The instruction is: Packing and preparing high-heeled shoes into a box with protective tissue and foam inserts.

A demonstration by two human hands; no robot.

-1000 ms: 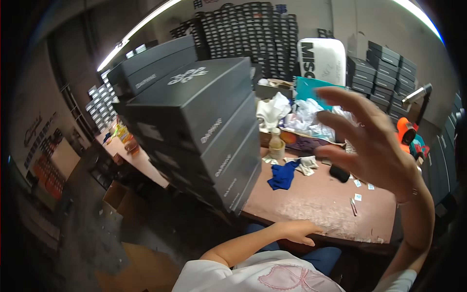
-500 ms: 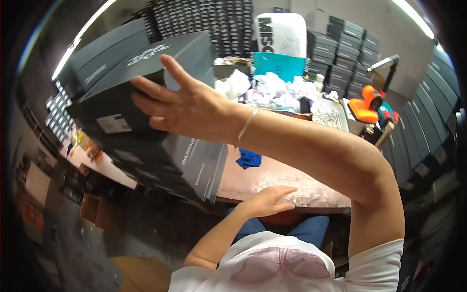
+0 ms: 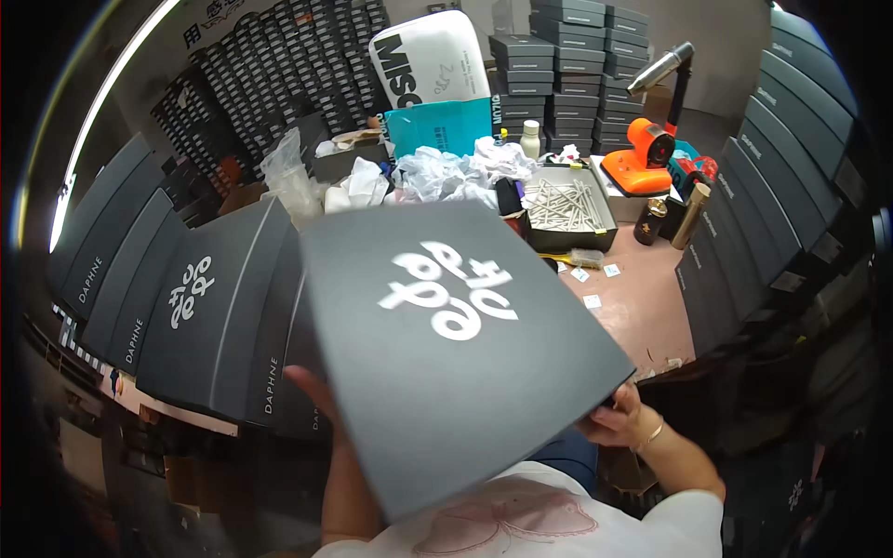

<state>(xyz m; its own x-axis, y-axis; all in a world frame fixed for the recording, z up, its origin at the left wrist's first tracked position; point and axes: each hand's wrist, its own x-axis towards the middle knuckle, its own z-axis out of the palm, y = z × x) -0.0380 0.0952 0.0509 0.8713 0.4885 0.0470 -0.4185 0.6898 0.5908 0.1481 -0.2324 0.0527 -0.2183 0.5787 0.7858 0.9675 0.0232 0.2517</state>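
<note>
A large dark grey shoe box with a white printed emblem on its lid is held tilted in front of me, above the table's near edge. My right hand grips its right corner, fingers bent round the edge. At its left side is my left hand, with one digit sticking out to the left; the rest is hidden by the box, which it appears to support. More dark shoe boxes stand in a row to the left of the held one.
On the pink table lie crumpled white paper, a tray of white sticks, a brush and small labels. An orange tool stands at the right back. Stacked boxes wall the right side.
My right hand has come from the box stack at left to the front right, with a shoe box now between both hands. My left hand has moved leftward off the table. The view has shifted.
</note>
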